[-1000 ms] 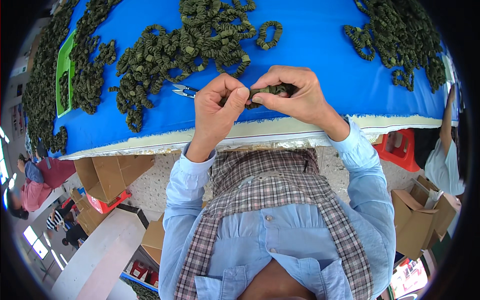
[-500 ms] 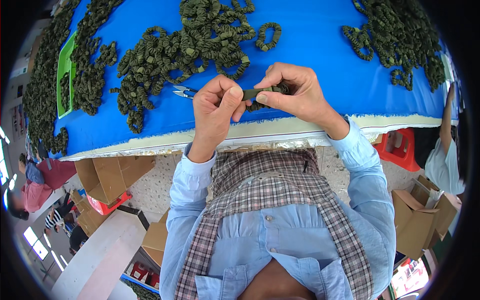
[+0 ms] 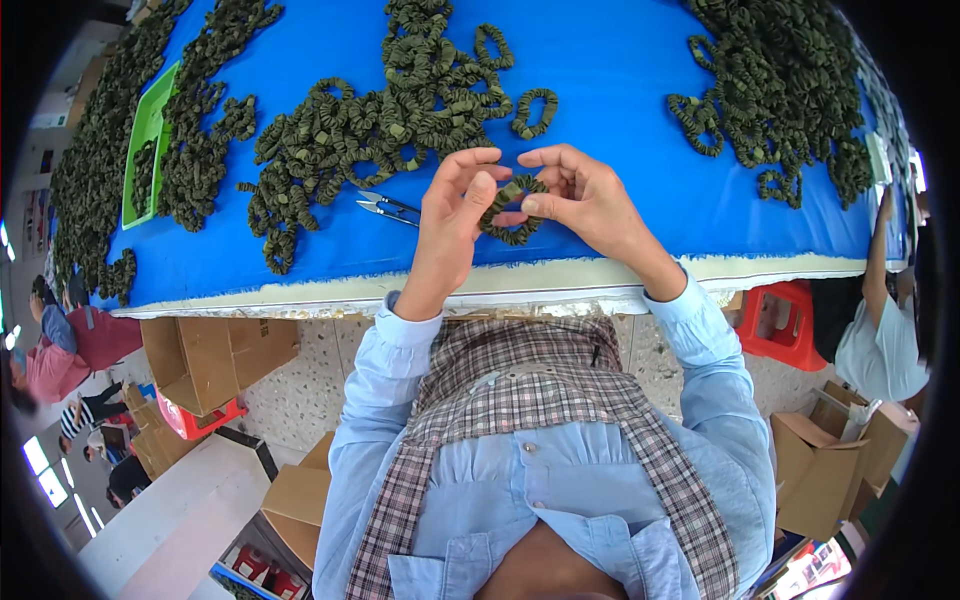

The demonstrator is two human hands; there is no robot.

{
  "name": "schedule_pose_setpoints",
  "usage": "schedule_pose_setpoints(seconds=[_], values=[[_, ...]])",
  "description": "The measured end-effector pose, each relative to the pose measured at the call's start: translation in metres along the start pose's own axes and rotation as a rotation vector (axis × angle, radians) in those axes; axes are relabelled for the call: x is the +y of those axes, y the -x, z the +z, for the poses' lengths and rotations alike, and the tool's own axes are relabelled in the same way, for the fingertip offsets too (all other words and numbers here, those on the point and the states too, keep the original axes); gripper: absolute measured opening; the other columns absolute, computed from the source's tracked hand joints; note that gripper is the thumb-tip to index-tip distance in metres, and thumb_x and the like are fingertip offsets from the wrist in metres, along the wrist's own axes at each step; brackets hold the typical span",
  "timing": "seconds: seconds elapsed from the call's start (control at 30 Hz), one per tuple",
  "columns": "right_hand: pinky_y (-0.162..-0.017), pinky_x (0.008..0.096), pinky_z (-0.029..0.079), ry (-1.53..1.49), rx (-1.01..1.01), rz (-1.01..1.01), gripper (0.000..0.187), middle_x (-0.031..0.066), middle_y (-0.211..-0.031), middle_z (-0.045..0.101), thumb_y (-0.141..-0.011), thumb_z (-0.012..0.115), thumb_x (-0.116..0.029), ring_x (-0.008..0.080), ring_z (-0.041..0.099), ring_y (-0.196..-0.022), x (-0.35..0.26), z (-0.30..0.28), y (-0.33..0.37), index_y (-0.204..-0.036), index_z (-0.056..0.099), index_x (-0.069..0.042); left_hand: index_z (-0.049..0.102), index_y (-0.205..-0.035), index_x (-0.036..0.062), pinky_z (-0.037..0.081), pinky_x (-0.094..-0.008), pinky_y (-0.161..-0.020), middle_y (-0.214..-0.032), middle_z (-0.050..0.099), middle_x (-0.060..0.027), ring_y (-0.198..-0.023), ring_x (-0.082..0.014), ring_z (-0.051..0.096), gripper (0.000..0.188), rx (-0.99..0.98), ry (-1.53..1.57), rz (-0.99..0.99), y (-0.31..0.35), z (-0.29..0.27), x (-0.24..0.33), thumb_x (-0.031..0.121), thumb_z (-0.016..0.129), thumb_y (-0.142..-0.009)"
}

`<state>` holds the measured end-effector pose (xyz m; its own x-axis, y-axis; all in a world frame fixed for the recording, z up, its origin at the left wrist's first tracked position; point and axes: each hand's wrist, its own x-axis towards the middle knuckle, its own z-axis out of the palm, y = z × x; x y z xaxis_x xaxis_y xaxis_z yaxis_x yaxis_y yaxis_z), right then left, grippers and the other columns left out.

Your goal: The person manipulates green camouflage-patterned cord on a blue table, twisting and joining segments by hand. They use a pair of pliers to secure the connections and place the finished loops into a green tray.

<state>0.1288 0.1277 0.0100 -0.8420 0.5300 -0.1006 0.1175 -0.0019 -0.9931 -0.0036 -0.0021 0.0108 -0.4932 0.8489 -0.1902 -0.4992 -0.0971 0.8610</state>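
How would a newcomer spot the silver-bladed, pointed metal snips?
Find the table covered in blue cloth. Just left of the person's bare left hand, below the central heap of dark-green ruched fabric rings, lie the snips, tips facing left. They're shiny metal; their neighbours are crinkled green rings.

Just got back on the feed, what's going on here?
A person's left hand and right hand hold a dark green gathered fabric loop between them, over a blue-covered table. Small metal snips lie beside the left hand. A heap of similar loops lies beyond the hands, with a light green tray off to the left.
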Motion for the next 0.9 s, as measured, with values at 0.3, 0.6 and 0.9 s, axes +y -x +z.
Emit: schedule_pose_setpoints(seconds=[0.3,0.6,0.9], values=[[-0.054,0.0288,0.040,0.364,0.067,-0.077,0.025,0.0041,-0.073,0.054,-0.081,0.075,-0.021,0.0119,0.048,-0.061,-0.016,0.003,0.017,-0.088,0.062,-0.001,0.060,-0.104,-0.0014,0.051,-0.0239,-0.067,-0.088,0.063,-0.0039,-0.077,-0.0091,0.061,0.016,-0.152,-0.262,0.122,-0.010,0.000,-0.006,0.009,0.061,-0.092],[-0.050,0.0329,0.032,0.451,0.078,-0.408,0.020,0.0049,-0.061,0.043,-0.083,0.067,-0.011,0.0159,0.040,-0.055,-0.021,0.017,0.036,-0.072,0.056,0.001,0.063,-0.084,-0.0005,0.043,-0.0211,-0.052,-0.067,0.058,-0.0005,-0.059,-0.0068,0.054,0.013,0.074,-0.335,0.272,-0.044,-0.014,-0.003,0.011,0.061,-0.092],[-0.046,0.0281,0.027,0.200,0.260,-0.024,0.030,-0.0020,-0.057,0.034,-0.092,0.062,-0.021,0.0064,0.032,-0.054,0.002,-0.010,0.032,-0.071,0.052,-0.001,0.060,-0.108,-0.0021,0.049,-0.0247,-0.069,-0.088,0.063,-0.0060,-0.076,-0.0111,0.060,0.021,-0.229,-0.299,0.166,-0.032,0.010,-0.019,0.013,0.059,-0.093]])
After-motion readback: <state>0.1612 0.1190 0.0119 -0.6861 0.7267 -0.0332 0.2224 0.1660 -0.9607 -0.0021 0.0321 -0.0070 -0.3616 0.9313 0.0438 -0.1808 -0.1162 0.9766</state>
